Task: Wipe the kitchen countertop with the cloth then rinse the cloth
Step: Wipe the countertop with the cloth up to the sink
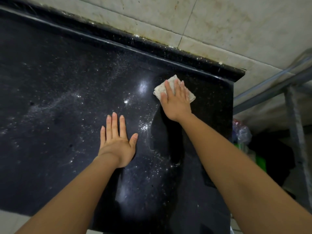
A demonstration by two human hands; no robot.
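Left forearm [67,191] comes in from seven o'clock, and the left hand [118,142] lies flat on the countertop [50,81], fingers straight and spread, most likely as a brace while the body leans in. At one o'clock from it, the right hand [175,102] presses the cloth [158,90] down under straight fingers. Flat pressure suits wiping better than a grip. That cloth sits near the counter's far right corner, close to the tiled wall [219,22]. White powder [42,108] spreads from the hands toward nine o'clock. A darker strip beneath the right arm looks already wiped, so rinsing seems well off.
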